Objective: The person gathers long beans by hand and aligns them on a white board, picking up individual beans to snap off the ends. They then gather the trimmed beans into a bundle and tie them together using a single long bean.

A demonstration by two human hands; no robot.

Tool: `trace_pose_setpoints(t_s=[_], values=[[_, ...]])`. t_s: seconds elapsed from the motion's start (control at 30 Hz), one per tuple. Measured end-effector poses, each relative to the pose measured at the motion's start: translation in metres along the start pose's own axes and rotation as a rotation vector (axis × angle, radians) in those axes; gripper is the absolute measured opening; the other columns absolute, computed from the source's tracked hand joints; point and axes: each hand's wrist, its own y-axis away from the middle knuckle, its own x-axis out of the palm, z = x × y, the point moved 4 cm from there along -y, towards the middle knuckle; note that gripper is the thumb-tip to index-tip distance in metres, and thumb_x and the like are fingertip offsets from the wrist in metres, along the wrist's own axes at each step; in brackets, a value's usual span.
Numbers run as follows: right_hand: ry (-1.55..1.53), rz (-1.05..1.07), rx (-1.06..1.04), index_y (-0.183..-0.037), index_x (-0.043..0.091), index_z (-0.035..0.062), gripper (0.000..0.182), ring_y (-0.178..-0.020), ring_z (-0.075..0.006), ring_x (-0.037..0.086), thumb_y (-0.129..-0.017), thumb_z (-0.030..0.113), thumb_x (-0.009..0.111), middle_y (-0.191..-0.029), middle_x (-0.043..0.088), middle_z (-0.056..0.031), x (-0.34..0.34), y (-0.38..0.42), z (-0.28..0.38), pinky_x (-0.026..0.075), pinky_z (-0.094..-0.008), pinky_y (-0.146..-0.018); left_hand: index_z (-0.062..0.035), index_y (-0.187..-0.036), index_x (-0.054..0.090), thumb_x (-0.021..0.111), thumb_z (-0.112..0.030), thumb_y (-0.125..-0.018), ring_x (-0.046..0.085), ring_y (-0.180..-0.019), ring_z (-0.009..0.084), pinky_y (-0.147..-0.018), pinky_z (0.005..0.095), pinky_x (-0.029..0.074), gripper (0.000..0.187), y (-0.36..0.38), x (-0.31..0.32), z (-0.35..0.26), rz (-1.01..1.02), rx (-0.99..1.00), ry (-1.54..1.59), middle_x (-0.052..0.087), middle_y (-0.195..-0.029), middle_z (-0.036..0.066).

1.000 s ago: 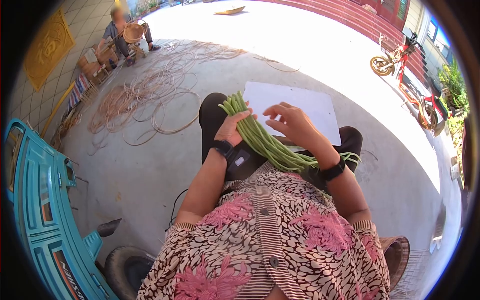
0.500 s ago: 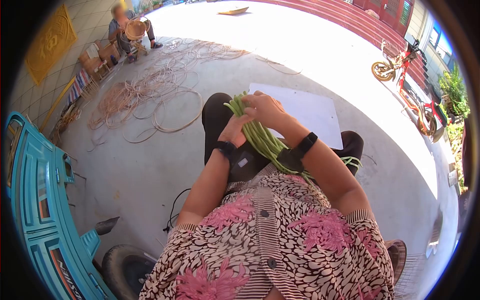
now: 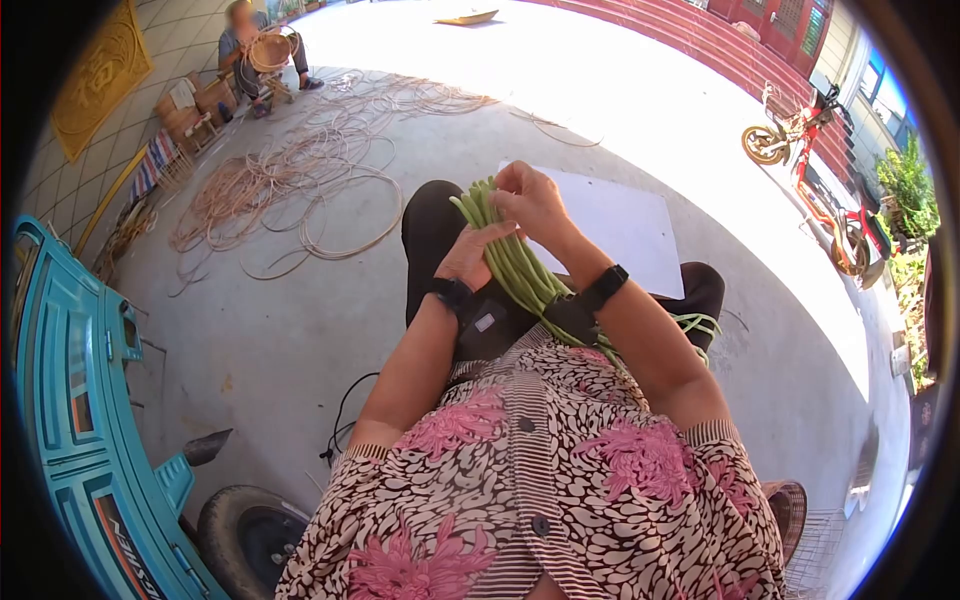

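A bundle of long green beans [image 3: 523,272] lies slanting across my lap, its upper ends sticking up past my fingers and its tails trailing under my right forearm. My left hand [image 3: 470,254] is wrapped round the bundle near its upper end. Just above and to the right, my right hand [image 3: 530,205] has its fingers pinched at the bean tips; whether a single bean sits in that pinch is hidden. A white board [image 3: 625,228] lies beyond my right forearm, by my knees.
Loose coils of cane strips [image 3: 290,185] spread over the concrete ahead. A person [image 3: 262,55] sits far left with a basket [image 3: 270,52]. A turquoise vehicle [image 3: 80,400] and wheel [image 3: 255,540] stand at left. A red motorbike [image 3: 805,165] is at right; a wicker basket [image 3: 788,505] sits behind me.
My right hand has lifted slightly and drawn a little away from the bean tips. My left hand keeps its hold on the bundle. The view has shifted slightly.
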Motion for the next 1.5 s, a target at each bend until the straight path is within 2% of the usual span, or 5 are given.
trace_pose_setpoints(t_s=[0.33, 0.5, 0.6, 1.0, 1.5], values=[[-0.023, -0.031, 0.105, -0.126, 0.047, 0.0003, 0.062, -0.094, -0.0254, 0.064, -0.083, 0.038, 0.069, -0.111, 0.061, -0.02, -0.008, 0.022, -0.007, 0.052, -0.037, -0.078, -0.0069, -0.109, 0.054, 0.065, -0.012, -0.089, 0.062, -0.083, 0.0192, -0.075, 0.0337, 0.053, 0.023, -0.002, -0.007, 0.003, -0.078, -0.045, 0.162, 0.059, -0.092, 0.004], [0.214, 0.492, -0.025, -0.13, 0.042, -0.0029, 0.071, -0.102, -0.0213, 0.06, -0.08, 0.037, 0.073, -0.112, 0.059, -0.0166, -0.008, 0.061, -0.025, 0.048, -0.0323, -0.089, -0.0103, -0.108, 0.053, 0.061, -0.016, -0.093, 0.058, -0.087, 0.0142, -0.098, 0.0385, 0.044, 0.018, -0.001, 0.004, -0.006, 0.191, 0.116, 0.287, 0.055, -0.091, -0.001], [-0.261, 0.804, 0.265, -0.127, 0.044, -0.0031, 0.068, -0.097, -0.0197, 0.062, -0.077, 0.031, 0.075, -0.107, 0.061, -0.014, -0.01, 0.073, -0.026, 0.049, -0.0321, -0.088, -0.0109, -0.109, 0.053, 0.061, -0.017, -0.094, 0.058, -0.088, 0.0148, -0.098, 0.0395, 0.045, 0.018, -0.001, 0.004, -0.008, 0.182, 0.158, 0.33, 0.055, -0.091, -0.001], [-0.418, 0.612, 0.512, -0.095, 0.061, -0.0013, 0.031, -0.067, -0.0171, 0.065, -0.076, 0.02, 0.072, -0.084, 0.064, -0.0099, -0.022, 0.084, -0.032, 0.055, -0.0295, -0.065, -0.0073, -0.125, 0.046, 0.07, -0.027, -0.087, 0.06, -0.1, 0.0257, -0.102, 0.0472, 0.043, 0.05, 0.01, 0.03, -0.005, 0.149, -0.084, 0.184, 0.06, -0.099, 0.003], [0.019, 0.582, 0.255, -0.129, 0.042, -0.0003, 0.069, -0.099, -0.0272, 0.061, -0.071, 0.022, 0.074, -0.105, 0.062, -0.0122, -0.089, 0.138, -0.06, 0.046, -0.0361, -0.088, -0.0009, -0.092, 0.057, 0.067, -0.006, -0.085, 0.061, -0.086, 0.0241, -0.084, 0.0411, 0.053, 0.013, -0.045, 0.01, -0.002, -0.168, -0.108, 0.216, 0.059, -0.088, 0.011]])
